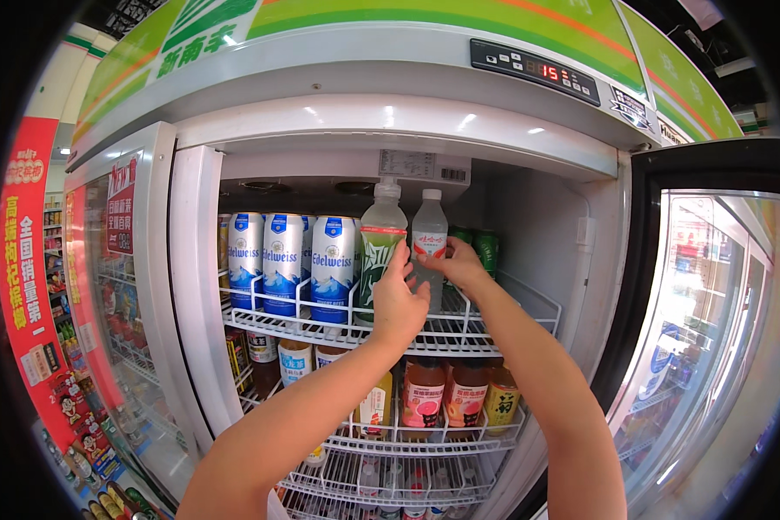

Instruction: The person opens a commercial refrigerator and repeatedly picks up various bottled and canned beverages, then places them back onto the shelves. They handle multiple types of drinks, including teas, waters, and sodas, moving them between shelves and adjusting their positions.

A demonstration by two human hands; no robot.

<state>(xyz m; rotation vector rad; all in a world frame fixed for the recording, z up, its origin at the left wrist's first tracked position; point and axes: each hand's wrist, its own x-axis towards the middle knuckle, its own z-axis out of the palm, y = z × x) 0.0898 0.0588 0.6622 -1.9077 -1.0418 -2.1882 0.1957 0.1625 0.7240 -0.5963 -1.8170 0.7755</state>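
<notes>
My right hand (458,265) is closed around a clear plastic bottle (430,224) with a white cap and a white-and-red label. The bottle is upright at the top wire shelf (338,335) of a drinks fridge. My left hand (400,299) is raised just left of it, fingers apart and gripping nothing. Its fingertips overlap a larger bottle (380,260) with a green label and pale cap; whether they touch it I cannot tell. Tall blue-and-white Edelweiss beer cans (331,273) stand left of that bottle. Green cans (486,250) show partly behind my right hand.
The fridge's glass door (695,312) stands open on the right. A white frame post (201,286) borders the opening at left. White wire guards front the shelves. Lower down, tea bottles (422,396) fill another shelf, with more bottles beneath. A lit control panel (534,71) sits above.
</notes>
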